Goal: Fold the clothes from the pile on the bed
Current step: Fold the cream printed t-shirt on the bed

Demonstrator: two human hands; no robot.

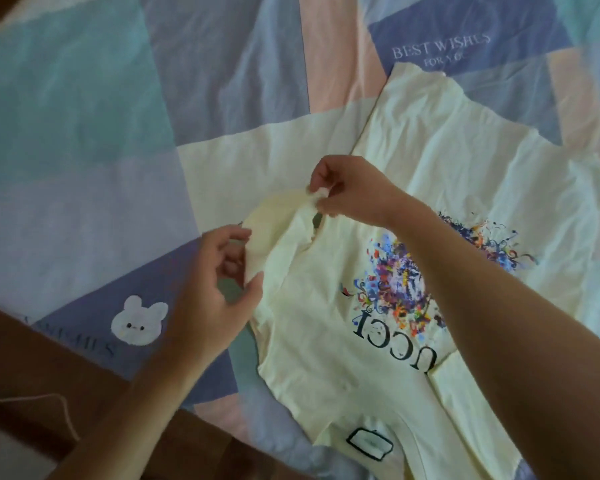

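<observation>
A pale yellow T-shirt (333, 344) lies spread on the bed, collar toward me, with a multicoloured splash print and black letters on its chest. Its left sleeve is lifted off the bedding. My right hand (347, 188) pinches the sleeve's hem between thumb and fingers and holds it up. My left hand (222, 271) grips the sleeve's lower edge beside the shirt's side, fingers curled around the cloth. A neck label (369, 445) shows inside the collar near the bottom edge.
The bed is covered by a patchwork sheet (84, 133) in blue, teal, pink and purple, with a white bunny print (139, 322) at the left. A brown wooden bed edge (32, 375) runs along the lower left.
</observation>
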